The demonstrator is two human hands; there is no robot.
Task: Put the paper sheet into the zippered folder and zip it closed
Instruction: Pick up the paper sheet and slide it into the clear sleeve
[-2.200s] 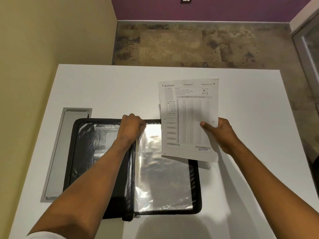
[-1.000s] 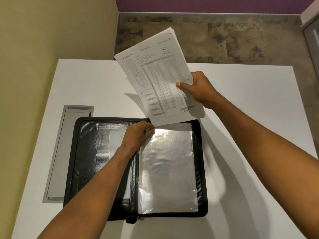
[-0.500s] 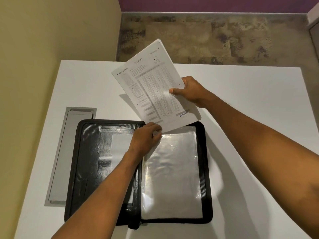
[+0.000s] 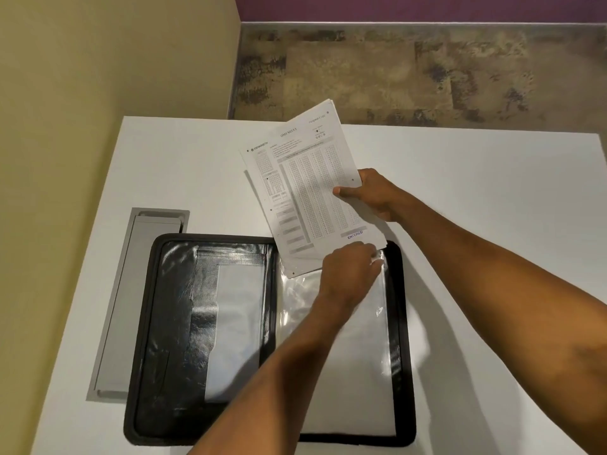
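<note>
A black zippered folder point(image 4: 170, 323) lies open on the white table point(image 4: 492, 192), with clear plastic sleeves point(image 4: 361, 372) on its right half. My right hand point(image 4: 374, 195) grips the printed paper sheet point(image 4: 308, 192) by its right edge; the sheet is tilted, its bottom edge at the top of the sleeves. My left hand point(image 4: 348, 274) pinches the top edge of a clear sleeve near its right corner, just under the sheet's bottom edge. A white paper point(image 4: 236, 330) sits in the folder's left pocket.
A grey metal cable tray point(image 4: 131, 307) is set into the table left of the folder. A beige wall point(image 4: 98, 77) runs along the table's left side. Patterned floor point(image 4: 410, 70) lies beyond the far edge.
My left hand has slid right along the sleeve's top edge. My right hand has brought the sheet down, so its bottom edge now meets the sleeve opening.
</note>
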